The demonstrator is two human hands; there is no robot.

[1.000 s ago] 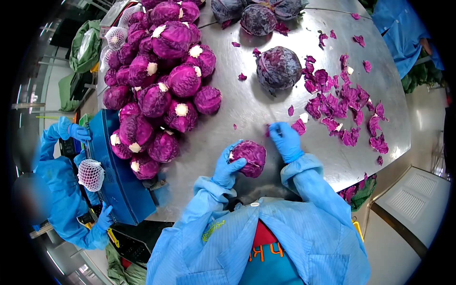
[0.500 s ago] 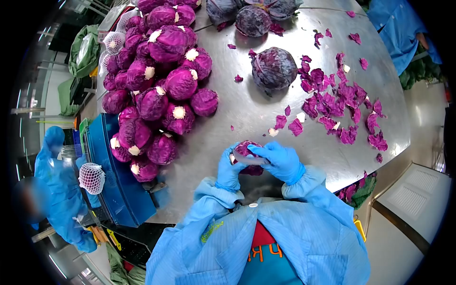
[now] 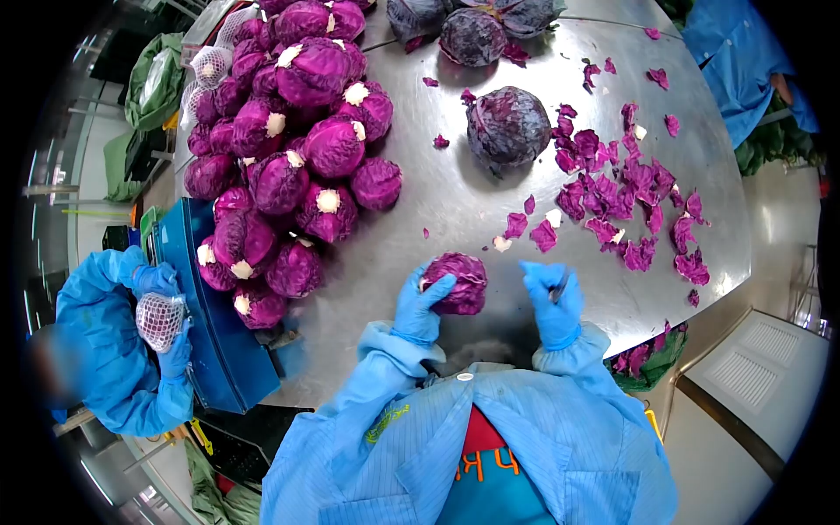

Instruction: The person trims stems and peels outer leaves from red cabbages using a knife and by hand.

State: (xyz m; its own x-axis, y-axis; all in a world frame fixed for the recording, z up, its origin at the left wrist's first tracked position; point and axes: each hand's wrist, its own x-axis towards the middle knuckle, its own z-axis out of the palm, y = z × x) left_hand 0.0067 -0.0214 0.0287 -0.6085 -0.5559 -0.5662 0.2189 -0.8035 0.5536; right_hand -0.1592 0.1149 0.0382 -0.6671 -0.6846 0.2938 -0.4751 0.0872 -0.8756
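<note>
My left hand point(image 3: 415, 311) is closed around a trimmed red cabbage point(image 3: 462, 284) just above the steel table's near edge. Its crinkled purple leaves face up, and part of it is behind my thumb. To the right, apart from the cabbage, my right hand point(image 3: 556, 308) is closed on a knife point(image 3: 562, 285); only a small piece of the metal shows. Beyond both hands sits a darker, untrimmed red cabbage point(image 3: 508, 129). Purple leaf scraps point(image 3: 626, 188) and pale stem bits lie to the right of it.
A heap of trimmed red cabbages point(image 3: 334, 144) covers the left of the steel table point(image 3: 429, 206). More dark cabbages point(image 3: 472, 38) stand at the back. Left, a co-worker point(image 3: 105, 341) holds a netted cabbage point(image 3: 161, 321) beside a blue bin point(image 3: 214, 302). A scrap-filled green bag point(image 3: 656, 367) hangs low right.
My right hand has moved right with the knife, away from the cabbage. The cabbage in my left hand has turned and shows more leaf. The co-worker's hands have come up around the netted cabbage.
</note>
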